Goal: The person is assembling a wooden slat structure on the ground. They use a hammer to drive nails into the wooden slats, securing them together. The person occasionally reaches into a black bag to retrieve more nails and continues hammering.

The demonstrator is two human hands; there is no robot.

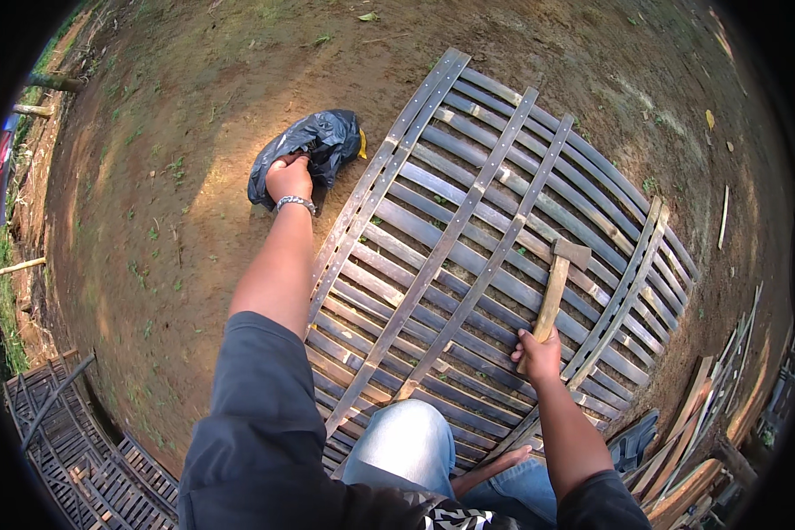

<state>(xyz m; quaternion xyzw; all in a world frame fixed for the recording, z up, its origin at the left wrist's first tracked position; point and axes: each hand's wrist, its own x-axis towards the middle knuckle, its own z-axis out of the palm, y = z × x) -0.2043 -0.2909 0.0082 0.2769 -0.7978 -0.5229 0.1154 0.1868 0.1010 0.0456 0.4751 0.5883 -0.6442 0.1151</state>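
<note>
1. The person crouches at the edge of a big slatted bamboo panel [468, 265] that lies flat on the bare dirt ground [150, 177]; one knee in pale jeans [406, 442] rests on the near end of the panel.
2. The left hand [289, 179] is stretched out to the left of the panel and sits on a crumpled dark plastic bag [314, 146]. Its fingers curl down into the top of the bag, gripping a fold of the plastic. A metal bracelet [296, 203] circles that wrist.
3. The bag lies on the dirt just beside the panel's left rail, with a scrap of yellow showing at its right edge.
4. The right hand [537, 353] is closed around the lower end of a wooden handle; its fingers wrap the handle fully.
5. That handle belongs to a hammer [556, 287], which lies across the slats with its head pointing away from the person, near the panel's right cross-rail.
6. A second, darker slatted panel [79, 450] lies at the lower left, well apart from both hands.
7. Loose bamboo strips [698, 442] are heaped on the ground at the lower right, beside the panel's near corner.
8. A dark sandal [632, 437] lies between those strips and the right forearm.
</note>
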